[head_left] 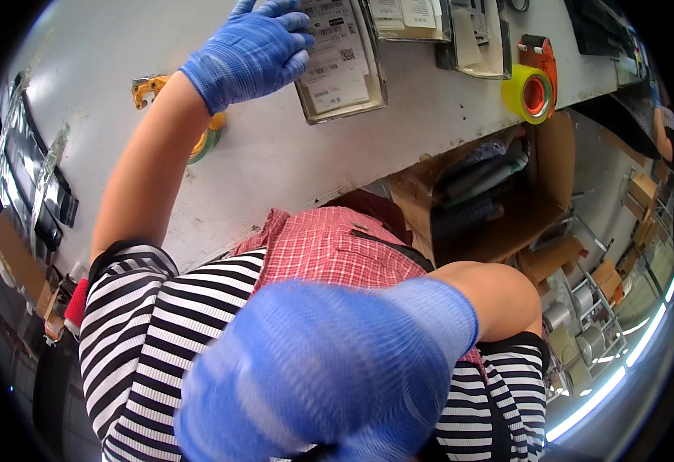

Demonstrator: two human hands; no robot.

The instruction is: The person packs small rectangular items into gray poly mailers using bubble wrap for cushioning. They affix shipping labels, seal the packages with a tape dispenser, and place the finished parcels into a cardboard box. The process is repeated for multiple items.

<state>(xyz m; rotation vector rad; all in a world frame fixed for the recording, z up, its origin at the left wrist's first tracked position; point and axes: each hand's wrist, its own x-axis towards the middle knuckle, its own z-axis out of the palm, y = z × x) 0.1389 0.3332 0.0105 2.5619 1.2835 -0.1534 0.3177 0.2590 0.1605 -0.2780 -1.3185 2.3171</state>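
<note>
My left hand [254,58], in a blue knit glove, reaches to the far side of the white table with its fingers apart. Its fingertips lie at the left edge of a shallow tray [342,118] filled with a stack of printed white labels [337,65]. Whether they press on the labels is unclear. Close to the camera, my right hand [321,362], gloved the same way, is raised in front of my chest. Only its blurred back shows; the fingers are hidden, and so is anything they might hold.
Two more label trays [475,69] stand right of the first. A red tape dispenser [538,58] with yellow tape [515,92] sits near the table's right edge. An orange-yellow dispenser [146,91] lies partly behind my left forearm. Below the edge, a cardboard box [556,165] holds wrapped items.
</note>
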